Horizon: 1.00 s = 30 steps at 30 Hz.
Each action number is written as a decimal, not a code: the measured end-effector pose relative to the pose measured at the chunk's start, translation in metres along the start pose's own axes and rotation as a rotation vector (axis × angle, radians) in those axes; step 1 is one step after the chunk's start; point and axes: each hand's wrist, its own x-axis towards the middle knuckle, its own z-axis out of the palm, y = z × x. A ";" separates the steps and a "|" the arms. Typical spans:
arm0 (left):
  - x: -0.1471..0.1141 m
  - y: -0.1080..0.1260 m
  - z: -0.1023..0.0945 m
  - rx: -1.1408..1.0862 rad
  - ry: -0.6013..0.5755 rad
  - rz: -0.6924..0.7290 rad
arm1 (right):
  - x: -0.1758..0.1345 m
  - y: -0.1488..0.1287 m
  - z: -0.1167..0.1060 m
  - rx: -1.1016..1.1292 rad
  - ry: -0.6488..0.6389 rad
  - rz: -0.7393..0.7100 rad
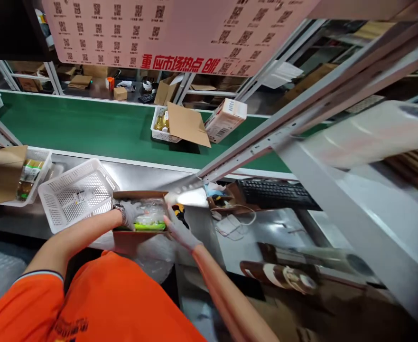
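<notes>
An open brown cardboard box (137, 195) sits on the metal workbench (148, 175) right in front of me. Inside it lies a clear plastic-wrapped item with a green edge (149, 226). My gloved left hand (129, 213) reaches into the box from the left and rests on the wrapped contents. My gloved right hand (177, 231) presses against the box's right side, fingers on the wrapping. A wristwatch (119, 209) shows on my left wrist.
An empty white basket (74, 194) stands left of the box; another white basket with bottles (31, 176) is further left. A green conveyor (88, 128) carries a basket (161, 124) and cartons. A black keyboard (273, 194) and tape rolls (283, 275) lie right.
</notes>
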 end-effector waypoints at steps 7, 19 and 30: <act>0.002 -0.019 0.005 0.050 0.083 0.220 | -0.053 -0.018 0.018 -0.033 -0.175 -0.055; -0.061 -0.017 0.012 0.045 0.406 -0.005 | 0.029 -0.012 0.053 -0.543 0.027 -0.559; -0.081 -0.024 0.076 -0.373 0.506 -0.202 | 0.099 -0.070 0.067 -0.420 -0.100 -0.646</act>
